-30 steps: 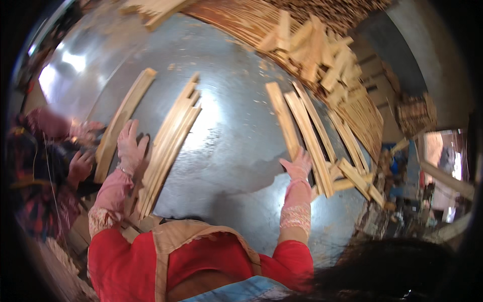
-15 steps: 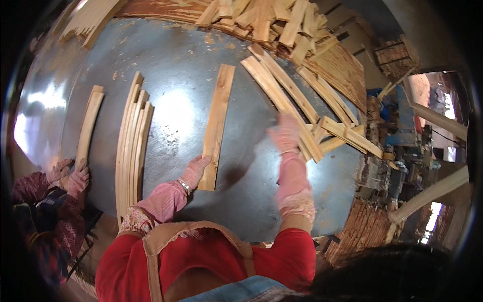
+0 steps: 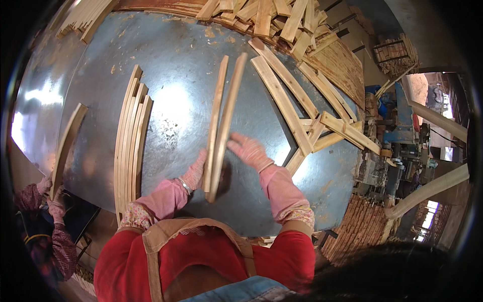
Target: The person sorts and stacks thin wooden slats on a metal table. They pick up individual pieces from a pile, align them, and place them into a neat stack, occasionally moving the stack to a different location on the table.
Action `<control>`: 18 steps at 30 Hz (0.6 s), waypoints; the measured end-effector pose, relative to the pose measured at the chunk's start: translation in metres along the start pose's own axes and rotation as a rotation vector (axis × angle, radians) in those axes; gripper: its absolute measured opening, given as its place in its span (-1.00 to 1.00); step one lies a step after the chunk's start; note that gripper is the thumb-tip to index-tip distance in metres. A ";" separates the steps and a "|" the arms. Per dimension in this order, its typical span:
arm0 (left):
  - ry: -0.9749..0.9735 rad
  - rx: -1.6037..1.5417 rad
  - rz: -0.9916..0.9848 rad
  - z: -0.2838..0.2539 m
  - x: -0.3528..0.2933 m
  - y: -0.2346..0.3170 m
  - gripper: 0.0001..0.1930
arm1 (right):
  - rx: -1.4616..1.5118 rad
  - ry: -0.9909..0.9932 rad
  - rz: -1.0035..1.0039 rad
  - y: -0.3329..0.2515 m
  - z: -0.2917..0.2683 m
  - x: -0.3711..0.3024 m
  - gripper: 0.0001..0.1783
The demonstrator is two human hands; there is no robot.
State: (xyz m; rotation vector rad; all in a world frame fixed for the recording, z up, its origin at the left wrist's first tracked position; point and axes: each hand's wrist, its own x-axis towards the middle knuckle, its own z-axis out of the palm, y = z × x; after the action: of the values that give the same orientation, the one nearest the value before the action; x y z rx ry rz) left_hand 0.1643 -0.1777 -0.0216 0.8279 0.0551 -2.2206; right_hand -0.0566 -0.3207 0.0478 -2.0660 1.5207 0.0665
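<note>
Two narrow wooden strips stand side by side in front of me, the left strip (image 3: 217, 110) and the right strip (image 3: 231, 113). They are close together near my body and slightly apart at the far ends. My left hand (image 3: 194, 173) is closed on the near part of the left strip from its left side. To the right of the pair is my right hand (image 3: 250, 152), its fingers stretched out and apart, the fingertips close to the right strip's side. Both hands wear pale pink gloves. Whether the right fingertips touch the wood is hard to tell.
Several strips (image 3: 132, 146) lie bundled on the metal table (image 3: 176, 40) to my left. Loose strips (image 3: 284, 103) cross each other at the right, below a heap of wood pieces (image 3: 261, 22). A co-worker's gloved hands (image 3: 56, 206) hold a curved-looking strip (image 3: 68, 143) at far left.
My right hand has come left from the loose strips. A second strip now stands beside the first, which has turned onto its narrow side. The co-worker's strip has shifted toward the left and nearer.
</note>
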 end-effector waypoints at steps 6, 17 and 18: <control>0.122 0.226 -0.028 -0.021 0.008 0.001 -0.15 | -0.415 0.518 0.459 0.184 -0.050 0.023 -0.37; 0.006 0.120 0.020 -0.003 0.038 -0.010 -0.07 | -0.077 -0.067 -0.068 0.021 -0.031 0.074 -0.50; 0.043 0.120 0.000 -0.001 0.033 -0.006 -0.07 | -0.105 0.080 0.023 0.039 -0.047 0.100 -0.47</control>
State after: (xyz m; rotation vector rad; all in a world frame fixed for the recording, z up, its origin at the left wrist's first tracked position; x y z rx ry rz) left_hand 0.1447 -0.1941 -0.0428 0.9407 -0.0578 -2.2238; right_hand -0.0692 -0.4365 0.0348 -2.1564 1.6209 0.0751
